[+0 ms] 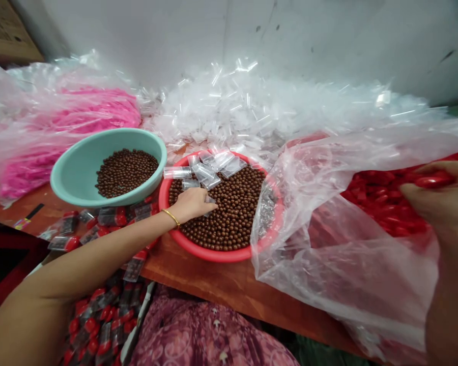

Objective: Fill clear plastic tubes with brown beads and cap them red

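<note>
So, clear tube [210, 200] in left hand [191, 203] (red cap [435, 180] in right hand [448, 208]).

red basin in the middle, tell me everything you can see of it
The red basin is round and looks plastic. It sits upright on the brown table, holding many shiny brown balls. Clear pieces lie on the balls at its far side, one crossing the rim. A translucent bag drapes over its right edge. The left hand reaches in, holding another clear piece.

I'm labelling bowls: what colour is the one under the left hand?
The bowl is red, clearest in head view.
</note>
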Motion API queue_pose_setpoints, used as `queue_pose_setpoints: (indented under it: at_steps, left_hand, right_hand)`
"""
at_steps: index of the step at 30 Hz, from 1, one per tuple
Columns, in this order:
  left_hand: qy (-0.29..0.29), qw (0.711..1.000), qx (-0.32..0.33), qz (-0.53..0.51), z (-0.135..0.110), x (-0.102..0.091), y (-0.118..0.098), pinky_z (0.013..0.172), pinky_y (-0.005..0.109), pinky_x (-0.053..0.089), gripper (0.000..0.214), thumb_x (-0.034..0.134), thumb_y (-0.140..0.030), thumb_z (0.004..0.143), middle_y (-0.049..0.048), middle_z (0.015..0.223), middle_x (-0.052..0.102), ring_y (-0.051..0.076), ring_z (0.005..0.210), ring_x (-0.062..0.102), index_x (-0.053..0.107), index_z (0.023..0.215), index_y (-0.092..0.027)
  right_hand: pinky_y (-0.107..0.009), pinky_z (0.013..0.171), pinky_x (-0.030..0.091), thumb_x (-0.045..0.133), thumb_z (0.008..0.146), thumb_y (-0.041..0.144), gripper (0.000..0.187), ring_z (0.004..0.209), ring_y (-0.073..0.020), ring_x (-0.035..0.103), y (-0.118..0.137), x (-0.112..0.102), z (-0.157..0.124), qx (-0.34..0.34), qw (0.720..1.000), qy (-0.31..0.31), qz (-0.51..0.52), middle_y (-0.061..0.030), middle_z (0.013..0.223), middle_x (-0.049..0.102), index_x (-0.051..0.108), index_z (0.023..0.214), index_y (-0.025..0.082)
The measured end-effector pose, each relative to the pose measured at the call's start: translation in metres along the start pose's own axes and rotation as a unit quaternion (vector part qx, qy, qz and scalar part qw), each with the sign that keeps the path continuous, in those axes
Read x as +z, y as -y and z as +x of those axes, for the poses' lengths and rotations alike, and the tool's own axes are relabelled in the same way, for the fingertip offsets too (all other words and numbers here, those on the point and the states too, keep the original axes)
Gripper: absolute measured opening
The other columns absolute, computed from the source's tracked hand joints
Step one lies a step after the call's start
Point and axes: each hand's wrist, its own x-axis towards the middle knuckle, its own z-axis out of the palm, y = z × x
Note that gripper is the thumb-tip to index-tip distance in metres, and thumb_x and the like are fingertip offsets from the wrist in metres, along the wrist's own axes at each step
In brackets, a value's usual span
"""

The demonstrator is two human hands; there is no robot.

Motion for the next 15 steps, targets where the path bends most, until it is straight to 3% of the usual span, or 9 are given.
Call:
queue_pose_setpoints:
  at_steps: [1,3,5,7,9,12,15]
  left_hand:
    - [0.003,1.0,0.02,-0.002,-0.001,-0.002,0.0,0.063,0.026,0.044,0.033,0.054,-0.045,0.078,0.0095,0.083,0.071,0.022,0.078,0.065,0.067,0.082,-0.015]
    - [0.013,0.997,0.071,0.013,-0.006,-0.008,0.001,0.068,0.026,0.045,0.022,0.052,-0.03,0.08,0.0091,0.088,0.07,0.021,0.081,0.064,0.066,0.087,-0.014]
    - [0.027,0.992,0.112,0.052,-0.013,-0.017,0.003,0.073,0.026,0.045,0.021,0.05,-0.018,0.078,0.0096,0.093,0.07,0.02,0.086,0.064,0.066,0.091,-0.013]
    - [0.046,0.985,0.124,0.111,-0.02,-0.025,0.002,0.075,0.027,0.046,0.023,0.048,-0.012,0.077,0.0118,0.095,0.069,0.022,0.089,0.064,0.066,0.091,-0.012]
    - [0.054,0.977,0.118,0.171,-0.023,-0.029,-0.002,0.074,0.029,0.047,0.024,0.046,-0.01,0.078,0.0151,0.093,0.069,0.024,0.088,0.064,0.068,0.088,-0.009]
    - [0.046,0.97,0.132,0.2,-0.021,-0.023,-0.014,0.071,0.033,0.048,0.028,0.041,-0.007,0.08,0.019,0.086,0.069,0.026,0.083,0.065,0.069,0.083,-0.007]
    - [0.039,0.971,0.165,0.166,-0.011,-0.006,-0.027,0.072,0.037,0.049,0.031,0.038,-0.003,0.079,0.0216,0.085,0.068,0.029,0.082,0.065,0.069,0.081,-0.005]
  right_hand:
    - [-0.037,0.06,0.044,0.063,0.067,0.018,0.036,0.08,-0.0236,0.064,0.017,-0.009,-0.004,0.014,0.999,-0.015,0.045,-0.021,0.089,0.069,0.07,0.102,0.015]
    - [-0.035,0.07,0.047,0.064,0.061,0.009,0.035,0.075,-0.0184,0.062,0.055,-0.021,-0.014,-0.005,0.993,0.017,0.114,-0.0157,0.085,0.069,0.07,0.095,0.016]
    - [-0.035,0.072,0.047,0.063,0.062,0.008,0.029,0.072,-0.0166,0.06,0.094,-0.023,-0.024,-0.089,0.979,0.073,0.171,-0.0121,0.085,0.069,0.069,0.089,0.017]
    - [-0.033,0.068,0.048,0.059,0.063,0.006,0.029,0.076,-0.0186,0.061,0.128,-0.012,-0.034,-0.189,0.948,0.127,0.222,-0.0111,0.089,0.068,0.068,0.089,0.016]
    - [-0.034,0.066,0.047,0.059,0.063,0.008,0.03,0.081,-0.0223,0.061,0.156,0.009,-0.046,-0.279,0.922,0.185,0.196,-0.0101,0.091,0.068,0.067,0.091,0.016]
    - [-0.033,0.063,0.044,0.057,0.07,0.016,0.034,0.087,-0.0264,0.061,0.184,0.041,-0.062,-0.321,0.921,0.196,0.102,-0.0116,0.104,0.064,0.064,0.104,0.019]
    - [-0.035,0.062,0.043,0.053,0.079,0.032,0.038,0.089,-0.0311,0.059,0.197,0.061,-0.07,-0.329,0.921,0.203,0.057,-0.0162,0.108,0.06,0.059,0.113,0.015]
